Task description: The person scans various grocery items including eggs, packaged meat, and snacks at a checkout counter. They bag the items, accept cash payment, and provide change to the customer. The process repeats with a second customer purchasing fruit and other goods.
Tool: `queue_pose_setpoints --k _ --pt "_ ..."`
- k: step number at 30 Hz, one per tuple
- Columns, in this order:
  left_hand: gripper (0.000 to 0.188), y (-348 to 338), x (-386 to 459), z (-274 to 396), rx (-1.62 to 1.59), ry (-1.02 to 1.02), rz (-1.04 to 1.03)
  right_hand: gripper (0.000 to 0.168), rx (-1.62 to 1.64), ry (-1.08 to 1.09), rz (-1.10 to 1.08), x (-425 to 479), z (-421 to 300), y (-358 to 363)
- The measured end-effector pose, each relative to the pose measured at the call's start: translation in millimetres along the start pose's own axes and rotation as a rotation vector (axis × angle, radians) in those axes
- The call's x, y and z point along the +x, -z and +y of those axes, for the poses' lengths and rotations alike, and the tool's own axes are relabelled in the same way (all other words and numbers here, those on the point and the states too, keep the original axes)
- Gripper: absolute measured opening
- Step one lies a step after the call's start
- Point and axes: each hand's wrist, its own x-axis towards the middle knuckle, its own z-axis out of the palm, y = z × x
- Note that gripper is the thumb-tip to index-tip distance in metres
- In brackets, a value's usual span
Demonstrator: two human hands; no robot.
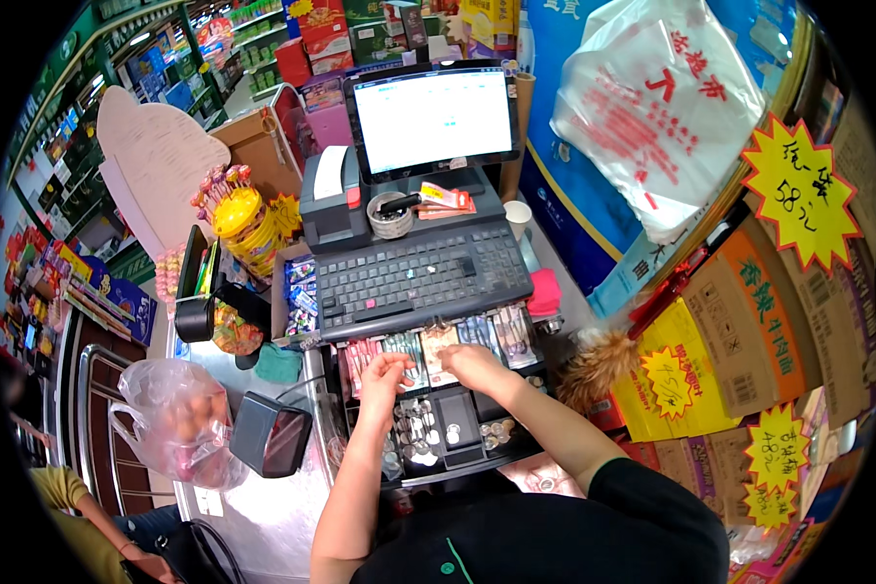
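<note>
An open cash drawer (pixel 449 474) lies before me below a black keyboard (pixel 423 281). Banknotes fill its upper slots: reddish notes (pixel 355 365) at left, greenish ones (pixel 409 347) beside them, bluish and grey ones to the right. My left hand (pixel 387 379) is over the reddish and greenish slots with curled fingers; whether it holds something cannot be told. My right hand (pixel 474 367) reaches into the middle slot, its fingertips at the tan banknotes (pixel 438 354); its grip is hidden. Coins (pixel 416 431) lie in the lower compartments, with more coins (pixel 496 433) at the right.
A monitor (pixel 436 120) and receipt printer (pixel 332 193) stand behind the keyboard. Left are a scanner (pixel 270 434), a plastic bag of round orange items (pixel 182 420) and a lollipop tub (pixel 241 215). Cartons (pixel 752 328) line the right. Another person's arm (pixel 109 522) shows lower left.
</note>
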Motion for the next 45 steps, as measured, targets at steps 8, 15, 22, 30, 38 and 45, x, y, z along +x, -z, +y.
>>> queue_pose_setpoints --k 8,15,22,30,38,45 --pt "0.016 -4 -3 -27 0.153 -0.146 0.018 0.018 0.245 -0.167 0.123 -11 -16 16" --pt "0.029 -16 -18 -21 0.978 -0.662 -0.006 0.015 1.227 -0.160 0.163 -33 -7 34" --pt "0.017 -21 -30 -31 -0.312 0.011 -0.071 0.028 0.339 -0.552 -0.014 -32 51 17" --pt "0.018 -15 -54 -58 -0.431 0.133 -0.026 0.022 1.385 -0.350 0.323 -56 35 69" --pt "0.020 -21 -60 -74 -0.486 0.152 -0.063 0.051 -0.076 -0.113 -0.105 -30 36 27" --pt "0.021 -9 -69 -84 -0.495 0.142 -0.085 0.041 -0.055 -0.149 -0.108 -36 35 25"
